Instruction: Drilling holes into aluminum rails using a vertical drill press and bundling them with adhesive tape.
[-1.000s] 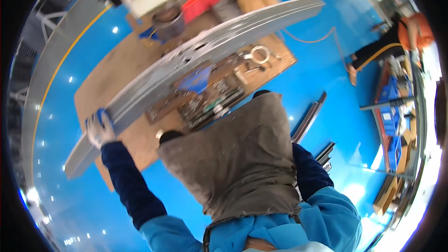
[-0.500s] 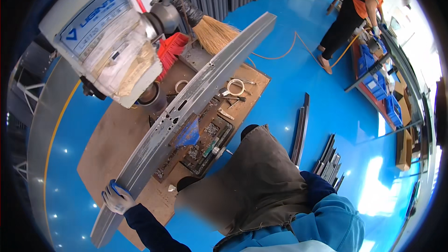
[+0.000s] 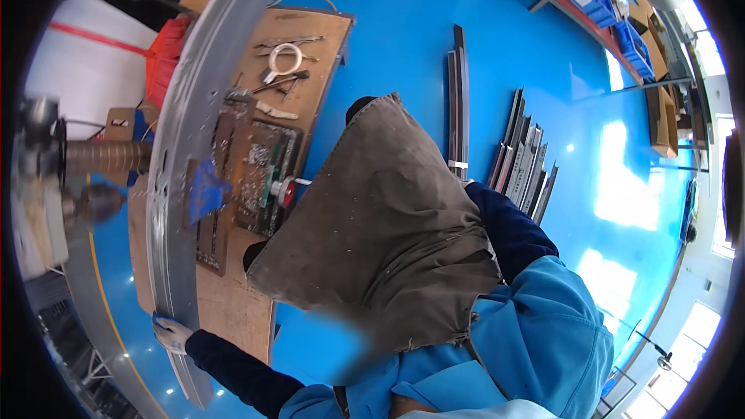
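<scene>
Swung nearly upright across the view since half a second before, the long grey metal beam (image 3: 182,147) lay along the wooden workbench's (image 3: 233,302) left edge; the gloved left hand (image 3: 169,332) gripped its near end, fingers wrapped; the right hand stayed hidden behind the brown apron (image 3: 380,225); its grip could not be told.

1. A brown wooden worktop (image 3: 233,302) stands on the blue floor (image 3: 403,39).
2. A long grey metal beam (image 3: 182,147) lies along the worktop's left edge.
3. Dark perforated metal plates (image 3: 264,174) lie on the worktop beside the beam.
4. At the far end rest a roll of pale tape (image 3: 285,58) and what look like small hand tools, too blurred to identify.
5. Dark metal bars (image 3: 458,109) and a bundle of rails (image 3: 528,159) lie on the floor, well apart from the worktop.
</scene>
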A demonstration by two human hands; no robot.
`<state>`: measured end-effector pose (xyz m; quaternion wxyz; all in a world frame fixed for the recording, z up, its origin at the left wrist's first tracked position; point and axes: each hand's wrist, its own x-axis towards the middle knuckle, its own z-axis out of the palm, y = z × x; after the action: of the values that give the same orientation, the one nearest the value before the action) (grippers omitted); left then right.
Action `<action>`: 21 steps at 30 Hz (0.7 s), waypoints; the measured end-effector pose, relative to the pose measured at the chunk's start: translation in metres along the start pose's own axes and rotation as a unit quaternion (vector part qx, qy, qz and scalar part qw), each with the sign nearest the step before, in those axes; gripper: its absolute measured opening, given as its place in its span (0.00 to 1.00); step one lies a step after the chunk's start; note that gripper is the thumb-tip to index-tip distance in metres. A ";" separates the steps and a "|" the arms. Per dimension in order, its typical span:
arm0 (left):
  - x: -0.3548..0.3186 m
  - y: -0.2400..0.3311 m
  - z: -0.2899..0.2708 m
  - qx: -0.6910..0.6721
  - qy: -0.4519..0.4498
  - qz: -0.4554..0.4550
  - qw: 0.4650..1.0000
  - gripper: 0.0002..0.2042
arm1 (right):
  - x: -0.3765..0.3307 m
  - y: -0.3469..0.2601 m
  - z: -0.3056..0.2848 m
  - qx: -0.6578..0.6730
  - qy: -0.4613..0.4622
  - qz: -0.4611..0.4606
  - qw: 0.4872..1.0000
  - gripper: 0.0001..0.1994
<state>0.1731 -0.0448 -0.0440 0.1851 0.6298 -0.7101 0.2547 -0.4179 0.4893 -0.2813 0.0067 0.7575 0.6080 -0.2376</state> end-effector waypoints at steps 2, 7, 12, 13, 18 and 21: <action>-0.006 0.010 -0.016 0.052 0.042 0.053 0.996 0.22 | 0.020 -0.018 0.021 0.009 -0.052 0.005 0.999 0.23; -0.062 0.053 -0.059 0.171 0.060 -0.082 0.980 0.25 | 0.138 -0.088 0.064 0.018 -0.164 0.030 0.986 0.28; -0.142 0.152 -0.095 0.008 -0.151 -0.169 0.974 0.30 | 0.241 -0.090 0.087 0.044 -0.289 0.050 0.955 0.32; -0.163 0.166 -0.098 -0.071 -0.171 -0.152 0.971 0.29 | 0.250 -0.085 0.091 0.050 -0.317 0.053 0.946 0.33; -0.224 0.177 -0.099 -0.214 -0.307 -0.165 0.913 0.27 | 0.299 -0.052 0.138 -0.045 -0.343 0.014 0.938 0.42; -0.238 0.177 -0.094 -0.190 -0.319 -0.113 0.922 0.27 | 0.309 -0.042 0.155 -0.190 -0.251 -0.111 0.943 0.42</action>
<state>0.0251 0.2154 -0.1302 0.0930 0.7064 -0.6909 -0.1221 -0.4658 0.7375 -0.5206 0.2762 0.5857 0.7006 -0.2997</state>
